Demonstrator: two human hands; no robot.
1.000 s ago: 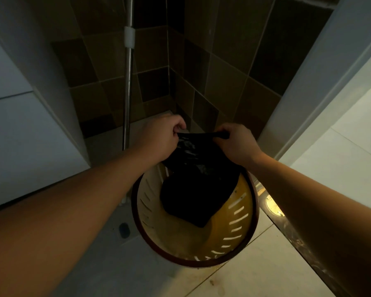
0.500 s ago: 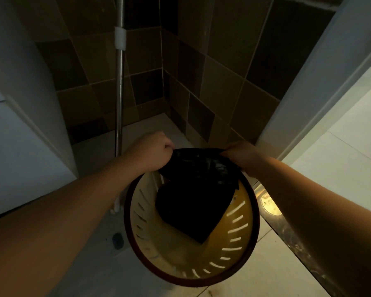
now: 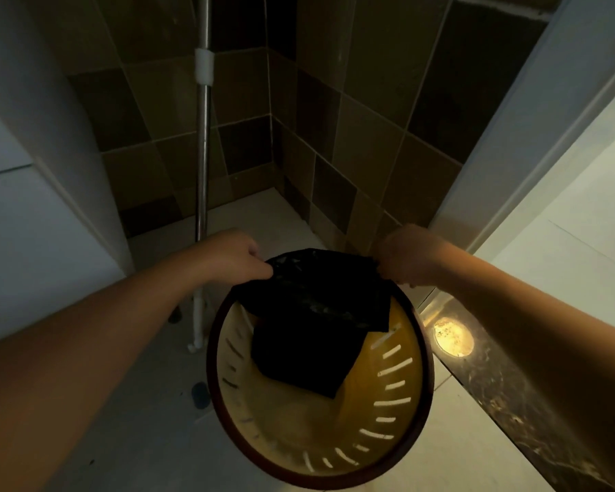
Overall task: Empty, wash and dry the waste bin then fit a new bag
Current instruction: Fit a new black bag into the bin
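Head view, dim. Yellow slotted waste bin (image 3: pixel 387 413) lower centre, dark rim. Left hand (image 3: pixel 233 255) and right hand (image 3: pixel 403 259) pinch black bag (image 3: pixel 320 314) at far rim, approx. Metal pole (image 3: pixel 202 154) upper centre.

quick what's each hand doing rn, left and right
Left hand: pinching the black bag's edge at the bin rim.
Right hand: gripping the bag's other edge.

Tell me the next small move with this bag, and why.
Probably stretch the black bag wider and hook its opening over the bin rim. The left hand and right hand pinch its top edge at the far rim, but it hangs bunched inside, rim mostly uncovered.
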